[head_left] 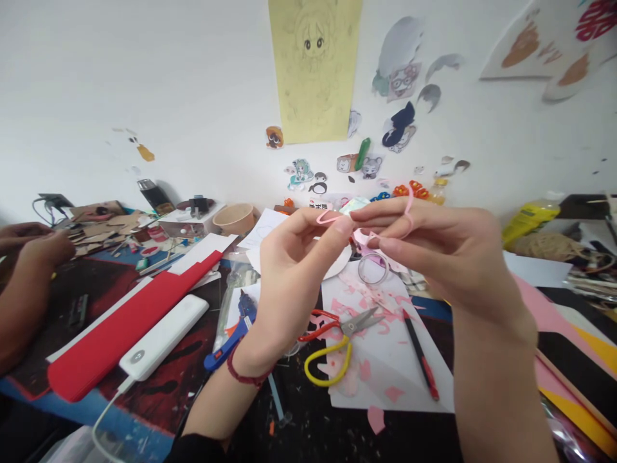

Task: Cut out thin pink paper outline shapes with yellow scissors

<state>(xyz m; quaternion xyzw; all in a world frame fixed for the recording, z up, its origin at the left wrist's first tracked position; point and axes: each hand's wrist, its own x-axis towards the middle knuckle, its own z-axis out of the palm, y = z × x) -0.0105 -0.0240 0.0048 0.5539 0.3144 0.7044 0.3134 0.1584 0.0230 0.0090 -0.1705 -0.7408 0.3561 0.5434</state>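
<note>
My left hand (294, 276) is raised over the table, its thumb and forefinger pinching a thin pink strip (328, 217) that looks like paper. Right beside it, my right hand (453, 257) has its fingertips closed on the same pink material, and a curl of pink strip stands up past its fingers. Where the fingertips meet, part of the strip is hidden. Below lie a tape roll (373, 269), scissors (354, 321) with one red and one yellow handle, and a black and red pen (421, 355) on a white sheet (385, 392) strewn with pink scraps.
Left of my forearm are a blue glue gun (236, 334), a white power bank (164, 337) with a cable, and a long red piece (135, 321). Another person's hands (41, 257) are at the far left. A yellow bottle (530, 218) and twine (544, 249) lie at right.
</note>
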